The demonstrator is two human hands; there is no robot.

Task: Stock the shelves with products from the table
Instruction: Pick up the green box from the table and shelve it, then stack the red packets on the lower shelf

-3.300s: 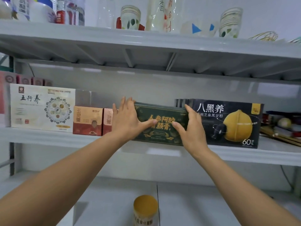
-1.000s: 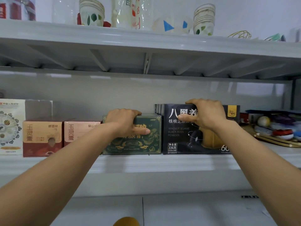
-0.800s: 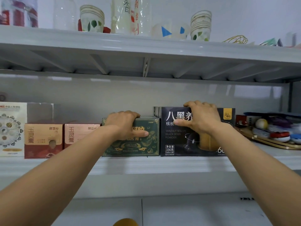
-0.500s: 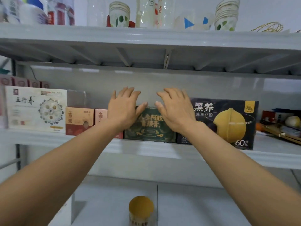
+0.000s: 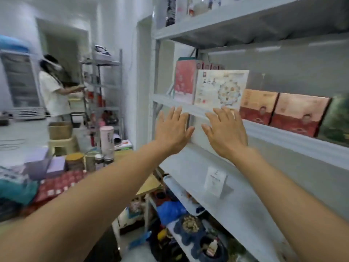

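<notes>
My left hand and my right hand hover in front of the grey shelf unit, fingers spread, holding nothing. On the middle shelf stand a pink box, a cream box with a round pattern, two red-and-tan boxes and, at the right edge, the green box. At the left, the table carries red patterned boxes, purple boxes, jars and a tall pale canister.
A white card stands on the lower shelf. Bags and dishes crowd the bottom shelf. Another person works at a wire rack in the background, beside a glass-door fridge. A stool holds a cardboard box.
My view has swung left, away from the green and black boxes. Both hands have come off the boxes and now hang open in front of the shelf's left end.
</notes>
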